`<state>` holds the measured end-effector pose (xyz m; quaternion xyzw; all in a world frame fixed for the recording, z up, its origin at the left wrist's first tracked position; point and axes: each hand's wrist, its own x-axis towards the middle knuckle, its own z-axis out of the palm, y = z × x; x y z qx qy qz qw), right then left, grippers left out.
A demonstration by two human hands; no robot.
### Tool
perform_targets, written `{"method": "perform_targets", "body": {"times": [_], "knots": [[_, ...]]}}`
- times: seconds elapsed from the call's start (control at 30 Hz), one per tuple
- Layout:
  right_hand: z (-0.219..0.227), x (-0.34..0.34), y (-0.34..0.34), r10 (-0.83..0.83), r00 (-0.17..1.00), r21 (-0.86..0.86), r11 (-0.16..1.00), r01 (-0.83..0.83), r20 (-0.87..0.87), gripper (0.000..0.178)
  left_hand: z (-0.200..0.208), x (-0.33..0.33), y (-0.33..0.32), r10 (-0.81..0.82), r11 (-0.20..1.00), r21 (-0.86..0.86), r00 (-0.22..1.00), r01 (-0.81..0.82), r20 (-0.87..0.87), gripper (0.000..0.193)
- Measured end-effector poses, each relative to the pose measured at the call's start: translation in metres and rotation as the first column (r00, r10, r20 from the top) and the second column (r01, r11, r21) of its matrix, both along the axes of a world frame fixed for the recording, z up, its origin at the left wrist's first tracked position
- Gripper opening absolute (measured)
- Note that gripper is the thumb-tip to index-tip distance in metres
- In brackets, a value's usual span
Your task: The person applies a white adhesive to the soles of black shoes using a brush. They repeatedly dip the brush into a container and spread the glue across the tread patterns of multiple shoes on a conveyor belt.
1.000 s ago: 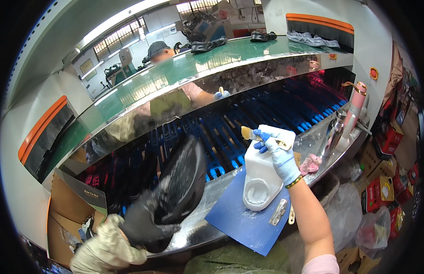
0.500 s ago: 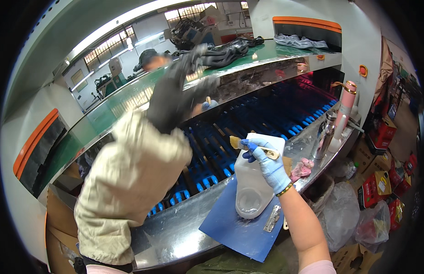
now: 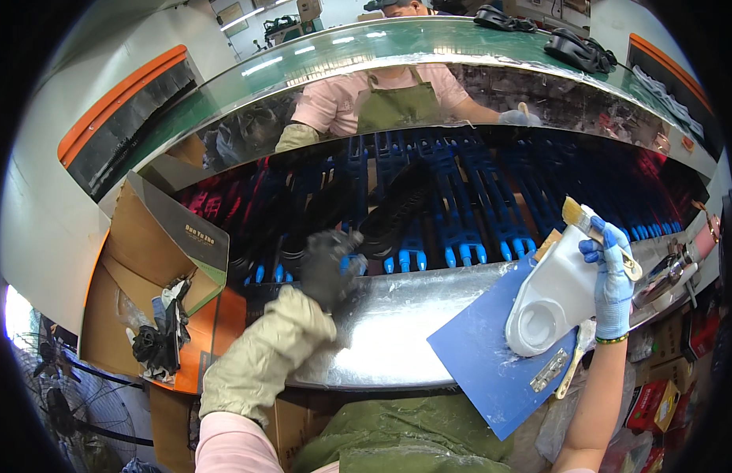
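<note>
My right hand [image 3: 612, 272], in a light blue glove with darker fingertips, is closed around a paintbrush [image 3: 574, 213] with pale bristles and a wooden handle. Beneath the bristles lies a white plastic container [image 3: 549, 280] with a round hollow at its near end. In a black glove, my left hand [image 3: 328, 268] is over the metal ledge, close to the toe of a black shoe [image 3: 397, 206]. Blur hides its fingers and whether it touches the shoe. Another black shoe [image 3: 323, 211] stands left of it on the rack of blue prongs [image 3: 464, 236].
A blue sheet [image 3: 480, 366] lies under the container, with a small metal piece [image 3: 549, 370] and another brush [image 3: 573, 369] beside it. An open cardboard box [image 3: 118, 296] stands at left. Beyond the rack runs a green belt [image 3: 429, 39] carrying black shoes [image 3: 579, 51]; a person is behind it.
My left hand has come down from the green belt to the metal ledge by the rack. My view has swung left. The right hand still holds the paintbrush over the container.
</note>
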<state>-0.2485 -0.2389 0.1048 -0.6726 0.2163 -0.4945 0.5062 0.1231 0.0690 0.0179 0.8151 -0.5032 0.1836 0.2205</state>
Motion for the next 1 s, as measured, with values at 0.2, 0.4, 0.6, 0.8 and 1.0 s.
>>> {"method": "perform_targets", "body": {"times": [0.2,0.4,0.6,0.8,1.0], "knots": [[-0.003,0.006,-0.002,0.02,0.999,-0.007,1.0,-0.02,0.026,0.035,0.008,0.153,-0.046,0.296,0.905,0.172,0.866,-0.39,0.404,0.036],[0.002,0.011,0.008,0.012,1.0,-0.032,0.999,-0.012,0.008,0.034,0.057,0.178,-0.087,0.348,0.799,0.432,0.908,-0.417,0.234,0.032],[-0.004,0.008,0.003,0.026,1.0,0.005,1.0,-0.026,0.008,0.034,0.069,0.192,-0.03,0.468,0.699,0.512,0.861,-0.499,0.201,0.03],[-0.001,0.005,0.008,-0.037,0.999,-0.016,0.999,0.037,-0.035,0.032,0.069,0.195,-0.05,0.513,0.658,0.508,0.825,-0.556,0.238,0.027],[0.002,0.008,0.012,-0.038,0.999,0.001,0.999,0.038,-0.008,0.031,0.028,0.115,-0.136,0.14,0.761,0.615,0.978,-0.205,0.153,0.026]]}}
